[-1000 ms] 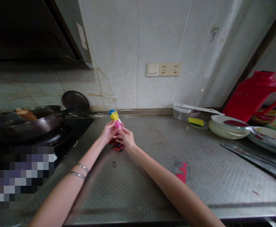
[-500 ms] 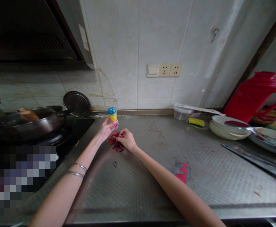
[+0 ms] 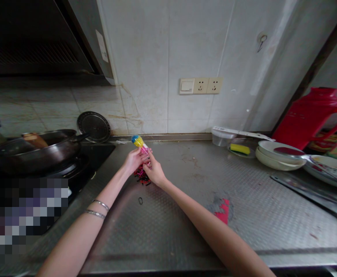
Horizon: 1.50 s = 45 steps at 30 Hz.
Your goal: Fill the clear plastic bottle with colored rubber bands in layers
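Note:
A small clear jar (image 3: 137, 140) with bands of blue, yellow and pink filling is held in my left hand (image 3: 134, 161), its blue end tilted up to the left. My right hand (image 3: 155, 172) is against the jar's lower right end, fingers pinched together; whatever they hold is too small to make out. Beneath both hands lies a pile of small red and black elastic bands (image 3: 142, 179), partly covered by the fingers. One dark elastic band (image 3: 140, 201) rests apart on the metal counter (image 3: 174, 219), nearer to me.
To the left, a pan (image 3: 41, 152) sits on the black stove, with a round dark lid (image 3: 94, 127) leaning on the wall. At right are a yellow sponge (image 3: 240, 149), stacked bowls (image 3: 278, 159), a knife (image 3: 309, 194) and a red thermos (image 3: 304, 119).
My left hand has tipped the jar and lowered it rightward. My right hand has risen slightly from the pile to meet the jar.

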Tool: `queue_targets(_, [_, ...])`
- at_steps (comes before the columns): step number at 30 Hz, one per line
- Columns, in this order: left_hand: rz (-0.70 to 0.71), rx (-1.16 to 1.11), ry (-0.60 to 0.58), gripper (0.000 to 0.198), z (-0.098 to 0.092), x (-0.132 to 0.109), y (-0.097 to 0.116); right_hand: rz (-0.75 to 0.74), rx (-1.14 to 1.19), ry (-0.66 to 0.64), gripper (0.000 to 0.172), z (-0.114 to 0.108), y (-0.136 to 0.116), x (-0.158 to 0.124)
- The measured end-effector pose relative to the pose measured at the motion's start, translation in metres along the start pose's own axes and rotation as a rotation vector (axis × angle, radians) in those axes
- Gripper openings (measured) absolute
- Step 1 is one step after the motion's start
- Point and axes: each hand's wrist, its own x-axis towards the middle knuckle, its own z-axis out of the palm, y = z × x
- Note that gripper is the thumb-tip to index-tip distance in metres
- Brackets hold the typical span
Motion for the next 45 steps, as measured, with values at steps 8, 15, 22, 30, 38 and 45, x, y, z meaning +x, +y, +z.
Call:
queue_targets(8, [-0.091,0.169,-0.188,0.038,0.015,-0.011,-0.003,0.181,0.298,-0.021,0.062,0.004,-0.009,0.005])
queue_targets(15, [-0.062,0.143,-0.196,0.035,0.007,-0.007,-0.005,0.312,0.388,-0.065,0.061,0.002,-0.007,0.007])
queue_targets(22, [-0.027,0.047,-0.098,0.031,0.000,-0.002,-0.003,0.337,0.488,-0.094,0.035,0.002,-0.011,0.005])
queue_targets(30, [-0.030,0.047,-0.049,0.027,0.000,-0.001,0.000,0.420,0.727,-0.056,0.032,-0.001,-0.012,0.006])
queue_targets(38, [0.030,0.042,-0.059,0.022,-0.006,0.002,0.000,0.387,0.656,0.037,0.030,-0.005,-0.004,0.007])
queue_targets(45, [0.028,0.077,-0.013,0.023,-0.016,0.005,0.000,0.309,0.255,0.061,0.030,-0.003,0.010,0.006])
